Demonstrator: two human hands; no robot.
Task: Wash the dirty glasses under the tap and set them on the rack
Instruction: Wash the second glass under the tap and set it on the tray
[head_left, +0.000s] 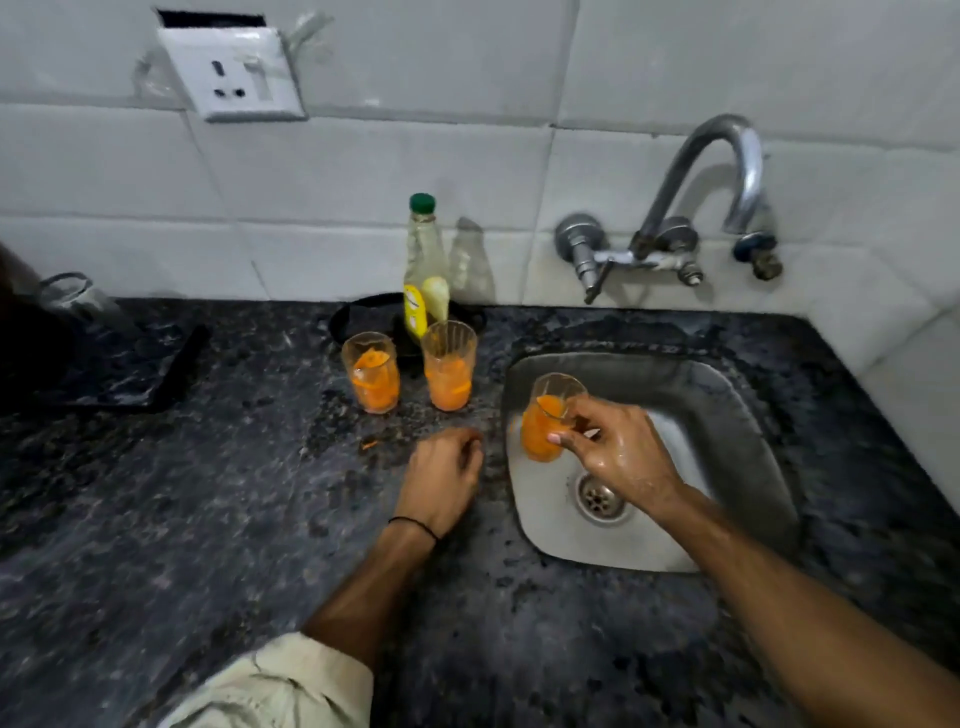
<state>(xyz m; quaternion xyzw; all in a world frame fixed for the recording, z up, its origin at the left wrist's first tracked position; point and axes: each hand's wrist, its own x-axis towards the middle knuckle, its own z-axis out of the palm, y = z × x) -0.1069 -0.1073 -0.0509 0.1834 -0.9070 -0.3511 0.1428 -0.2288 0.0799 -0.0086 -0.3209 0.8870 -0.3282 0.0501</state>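
Note:
My right hand (615, 449) grips an orange-smeared glass (543, 426), tilted, over the left edge of the steel sink (727, 415). Two more dirty glasses with orange residue stand on the dark counter: one on the left (371, 373), one to its right (448, 365). My left hand (441, 480) rests on the counter beside the sink, fingers curled under and holding nothing. The curved tap (722, 171) sticks out of the tiled wall above the sink; no water runs from it. A dark tray (130, 374) at the left may be the rack.
A dish-soap bottle (423, 265) with a green cap stands on a black plate (358, 317) behind the glasses. A clear jar (72, 299) sits at the far left. The sink drain (602, 499) is open. A wall socket (234, 73) hangs above the counter.

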